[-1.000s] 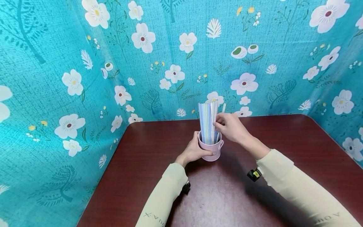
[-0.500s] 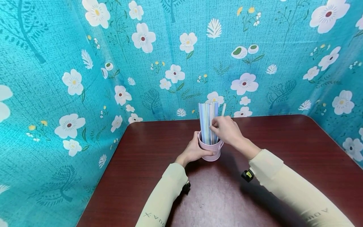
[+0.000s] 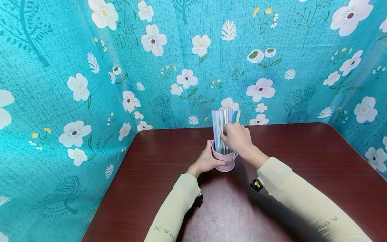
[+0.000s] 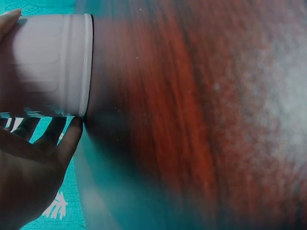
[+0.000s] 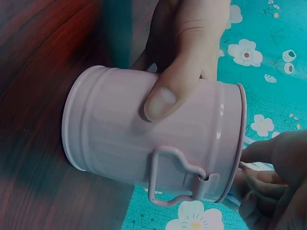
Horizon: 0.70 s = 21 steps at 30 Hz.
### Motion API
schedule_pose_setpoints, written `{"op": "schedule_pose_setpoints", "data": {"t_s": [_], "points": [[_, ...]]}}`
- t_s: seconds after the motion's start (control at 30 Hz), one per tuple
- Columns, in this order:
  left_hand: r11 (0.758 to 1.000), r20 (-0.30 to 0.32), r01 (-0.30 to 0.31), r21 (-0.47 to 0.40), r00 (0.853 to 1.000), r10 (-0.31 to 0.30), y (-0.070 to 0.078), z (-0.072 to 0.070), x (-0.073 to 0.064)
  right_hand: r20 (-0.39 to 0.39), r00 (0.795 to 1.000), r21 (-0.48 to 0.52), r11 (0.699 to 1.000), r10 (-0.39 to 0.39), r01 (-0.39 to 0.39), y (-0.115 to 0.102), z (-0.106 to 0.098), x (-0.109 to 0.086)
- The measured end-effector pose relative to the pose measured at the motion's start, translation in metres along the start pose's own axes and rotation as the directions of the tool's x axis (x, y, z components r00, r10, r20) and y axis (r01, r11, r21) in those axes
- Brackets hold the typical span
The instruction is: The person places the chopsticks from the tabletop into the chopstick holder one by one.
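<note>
A small pink metal bucket (image 3: 224,167) stands upright on the table, full of striped drinking straws (image 3: 216,126) in blue, white and pale green. My left hand (image 3: 205,160) grips the bucket from the left side, its thumb (image 5: 162,102) lying across the wall in the right wrist view. Above the rim, my right hand (image 3: 238,137) pinches among the straws with curled fingers, covering their right lower part. One pale straw (image 3: 238,116) leans apart behind that hand. A wire handle (image 5: 154,177) hangs on the bucket's side.
The dark red wood table (image 3: 145,188) has its far edge just behind the bucket. A turquoise flowered cloth (image 3: 175,43) hangs behind and on both sides. Black wrist devices (image 3: 256,185) sit below the sleeves.
My right hand has moved left and slightly down across the straws, and some straw tops have shifted. My left hand and the bucket have stayed where they were.
</note>
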State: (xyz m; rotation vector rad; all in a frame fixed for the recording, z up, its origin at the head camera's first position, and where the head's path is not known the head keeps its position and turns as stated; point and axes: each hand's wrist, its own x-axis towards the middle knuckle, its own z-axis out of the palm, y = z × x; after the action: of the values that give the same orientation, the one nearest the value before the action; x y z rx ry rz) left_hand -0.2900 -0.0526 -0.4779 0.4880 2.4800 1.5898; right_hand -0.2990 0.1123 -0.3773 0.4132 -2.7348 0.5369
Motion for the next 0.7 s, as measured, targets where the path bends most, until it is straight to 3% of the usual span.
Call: {"op": "schedule_pose_setpoints", "data": {"t_s": [0.23, 0.5, 0.7], "points": [[1.000, -0.001, 0.000, -0.003, 1.000, 0.000, -0.002, 0.000, 0.001, 0.004, 1.000, -0.045, 0.999, -0.009, 0.009, 0.000, 0.003, -0.001], [1.000, -0.008, 0.013, 0.002, 1.000, -0.013, -0.001, 0.001, 0.002, 0.051, 0.999, -0.008, 1.000, -0.020, 0.020, 0.006, -0.004, -0.006], [1.000, -0.013, 0.014, 0.007, 1.000, -0.014, -0.001, -0.001, 0.000, -0.033, 0.999, 0.036, 0.999, -0.020, 0.021, 0.014, -0.021, -0.014]]}}
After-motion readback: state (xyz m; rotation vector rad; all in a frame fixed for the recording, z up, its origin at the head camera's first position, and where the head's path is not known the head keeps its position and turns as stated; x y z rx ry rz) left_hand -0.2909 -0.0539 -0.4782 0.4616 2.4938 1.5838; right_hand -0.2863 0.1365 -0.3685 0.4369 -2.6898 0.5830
